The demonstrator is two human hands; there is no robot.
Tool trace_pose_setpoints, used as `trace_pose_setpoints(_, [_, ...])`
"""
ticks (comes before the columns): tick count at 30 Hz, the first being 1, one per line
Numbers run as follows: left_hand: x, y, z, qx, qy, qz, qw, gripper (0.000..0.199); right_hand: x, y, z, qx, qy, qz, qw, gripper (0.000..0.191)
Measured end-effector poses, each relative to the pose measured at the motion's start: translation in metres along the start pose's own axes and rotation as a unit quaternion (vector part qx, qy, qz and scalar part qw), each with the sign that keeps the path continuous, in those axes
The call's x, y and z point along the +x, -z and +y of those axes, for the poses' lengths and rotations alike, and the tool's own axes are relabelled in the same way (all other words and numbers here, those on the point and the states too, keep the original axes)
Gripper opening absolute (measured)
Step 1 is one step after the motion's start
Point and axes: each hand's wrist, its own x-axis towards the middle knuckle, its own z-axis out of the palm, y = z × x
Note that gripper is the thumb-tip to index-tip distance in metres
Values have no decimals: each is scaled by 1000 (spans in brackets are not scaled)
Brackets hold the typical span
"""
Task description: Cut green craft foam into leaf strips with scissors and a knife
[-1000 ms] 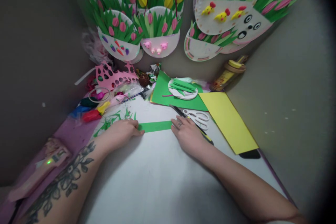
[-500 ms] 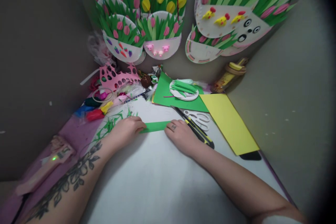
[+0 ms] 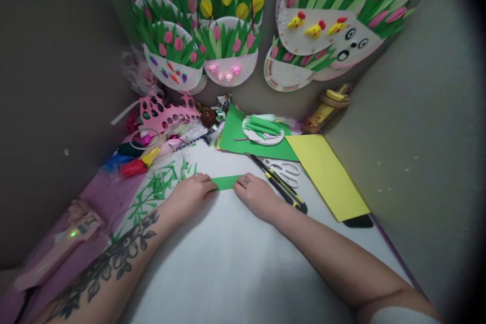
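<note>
white table (image 3: 212, 268) under l hand (image 3: 192, 195) & r hand (image 3: 258, 197), both grips closed on green strip (image 3: 225, 183), prob light, bendy & easily creased, best held near ends.

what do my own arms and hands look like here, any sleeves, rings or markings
Your left forearm has a dark leafy, floral tattoo. Your right hand has a small dark mark on one finger; whether ring or tattoo is unclear. Both forearms are bare, with a pale sleeve edge near the right elbow.
</note>
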Motion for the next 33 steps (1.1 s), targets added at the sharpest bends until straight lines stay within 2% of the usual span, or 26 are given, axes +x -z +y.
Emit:
trace_pose_setpoints(7, [3,-5,1,42,23,-3,999,26,2,-6,4,19,-20,6,1000,15])
trace_pose_setpoints(15, [9,-1,-3,-63,67,9,996,23,11,-6,2,97,-119,-2,988,14])
trace_pose_setpoints(24, [9,0,-13,-78,134,-16,988,26,10,-4,10,66,-192,-22,979,20])
trace_pose_setpoints(33, [8,6,-16,-24,175,-51,983,25,13,-5,11,38,-235,-53,970,19])
